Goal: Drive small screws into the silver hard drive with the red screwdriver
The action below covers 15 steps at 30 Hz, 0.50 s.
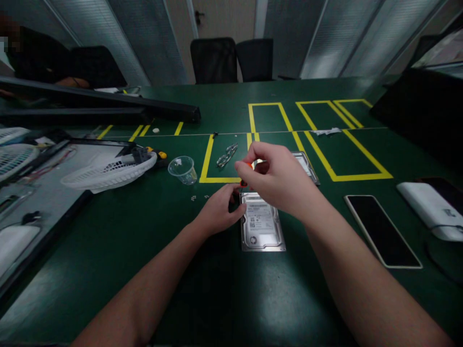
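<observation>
Pale slatted panels and a wooden door point(227, 24) stood behind two dark chairs point(213, 60), which faced the far edge of a dark green counter point(126, 226) marked with yellow tape point(361, 178). Near the middle of the counter's near edge, a silver hard drive point(264, 231) lay flat with its printed label facing up. The right hand point(280, 176) arched over the drive's far end, thumb and fingers pinching a red-handled screwdriver point(244, 183), which stood roughly upright at the drive's far left corner. The left hand point(219, 209) was half curled beside that corner, its thumb at the drive's left side and its fingers close to the tool; whether they gripped the shaft I could not tell. Beyond the right hand, toward the far edge, a second drive point(306, 165) was partly hidden. Left of the hands, a few tiny bits point(193, 198), too small to identify, were scattered near a clear plastic cup point(188, 176). Toward the counter's right edge lay a phone point(383, 231), screen up, with a white device point(432, 209) next to it. Along the left edge, a white grille-like part point(108, 174) rested on a grey panel, with long black bars point(108, 99) behind it. Another person point(39, 58) in dark clothing was at the far left corner.
</observation>
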Available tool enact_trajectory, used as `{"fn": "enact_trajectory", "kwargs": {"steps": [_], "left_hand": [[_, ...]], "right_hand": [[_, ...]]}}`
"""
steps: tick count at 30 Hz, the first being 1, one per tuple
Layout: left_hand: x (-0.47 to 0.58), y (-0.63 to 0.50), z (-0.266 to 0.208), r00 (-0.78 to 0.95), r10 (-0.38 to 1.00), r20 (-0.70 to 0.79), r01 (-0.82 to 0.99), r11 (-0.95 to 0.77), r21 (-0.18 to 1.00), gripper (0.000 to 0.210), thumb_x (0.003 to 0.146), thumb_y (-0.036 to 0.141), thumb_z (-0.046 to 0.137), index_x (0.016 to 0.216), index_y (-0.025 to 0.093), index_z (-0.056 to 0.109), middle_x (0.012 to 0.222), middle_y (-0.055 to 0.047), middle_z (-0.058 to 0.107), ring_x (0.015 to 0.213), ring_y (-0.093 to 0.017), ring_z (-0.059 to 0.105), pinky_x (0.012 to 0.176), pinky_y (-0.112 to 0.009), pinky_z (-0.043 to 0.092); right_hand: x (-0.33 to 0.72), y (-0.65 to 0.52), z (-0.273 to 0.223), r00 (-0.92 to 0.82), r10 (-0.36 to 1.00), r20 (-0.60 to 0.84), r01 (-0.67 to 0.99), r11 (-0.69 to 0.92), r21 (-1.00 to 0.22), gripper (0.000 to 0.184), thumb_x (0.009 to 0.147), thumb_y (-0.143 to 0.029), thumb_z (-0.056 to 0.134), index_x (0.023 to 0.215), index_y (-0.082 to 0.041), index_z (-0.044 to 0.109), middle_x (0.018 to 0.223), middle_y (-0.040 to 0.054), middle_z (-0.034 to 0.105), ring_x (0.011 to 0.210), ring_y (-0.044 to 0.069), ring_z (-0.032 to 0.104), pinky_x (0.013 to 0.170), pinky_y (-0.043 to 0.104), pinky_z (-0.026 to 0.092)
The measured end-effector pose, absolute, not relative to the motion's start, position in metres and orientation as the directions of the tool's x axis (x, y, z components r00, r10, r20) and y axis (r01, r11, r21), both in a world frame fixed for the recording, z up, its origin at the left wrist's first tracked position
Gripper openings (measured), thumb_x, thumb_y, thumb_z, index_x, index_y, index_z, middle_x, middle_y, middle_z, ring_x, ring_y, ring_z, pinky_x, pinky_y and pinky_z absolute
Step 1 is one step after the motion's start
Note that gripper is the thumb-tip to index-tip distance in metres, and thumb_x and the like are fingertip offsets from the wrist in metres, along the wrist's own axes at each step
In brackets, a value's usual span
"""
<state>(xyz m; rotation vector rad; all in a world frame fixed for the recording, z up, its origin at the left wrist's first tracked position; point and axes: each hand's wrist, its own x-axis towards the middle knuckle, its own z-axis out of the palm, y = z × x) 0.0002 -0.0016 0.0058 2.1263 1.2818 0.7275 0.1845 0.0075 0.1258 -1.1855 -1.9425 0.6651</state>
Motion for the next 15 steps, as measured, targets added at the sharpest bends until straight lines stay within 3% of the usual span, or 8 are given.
{"fn": "enact_trajectory", "kwargs": {"steps": [6,11,15], "left_hand": [[0.0001,-0.0013,0.0035,0.399,0.898,0.184,0.597,-0.407,0.691,0.032,0.094,0.028,0.069,0.122,0.018,0.059,0.105,-0.007,0.067,0.089,-0.021,0.063,0.079,-0.036,0.052],[0.0003,-0.0009,0.0047,0.406,0.892,0.196,0.586,-0.419,0.694,0.028,0.093,0.027,0.069,0.118,0.018,0.059,0.105,-0.007,0.067,0.089,-0.021,0.063,0.079,-0.036,0.052],[0.0011,-0.0008,0.0042,0.4,0.893,0.208,0.576,-0.421,0.701,0.026,0.093,0.026,0.069,0.117,0.018,0.06,0.105,-0.006,0.067,0.089,-0.021,0.062,0.079,-0.035,0.051]], "right_hand": [[0.1841,0.0073,0.1269,-0.361,0.866,0.345,0.411,0.48,-0.775,0.009,0.099,-0.021,0.062,0.09,-0.021,0.066,0.089,0.0031,0.069,0.082,0.02,0.062,0.07,0.033,0.044],[0.1846,0.0076,0.1288,-0.433,0.852,0.294,0.354,0.461,-0.814,0.025,0.106,-0.033,0.063,0.087,-0.02,0.071,0.083,0.0024,0.069,0.083,0.02,0.064,0.071,0.033,0.044],[0.1837,0.0073,0.1291,-0.448,0.854,0.265,0.34,0.436,-0.833,0.026,0.111,-0.035,0.056,0.095,-0.019,0.07,0.088,0.0028,0.069,0.084,0.019,0.066,0.071,0.031,0.045]]}}
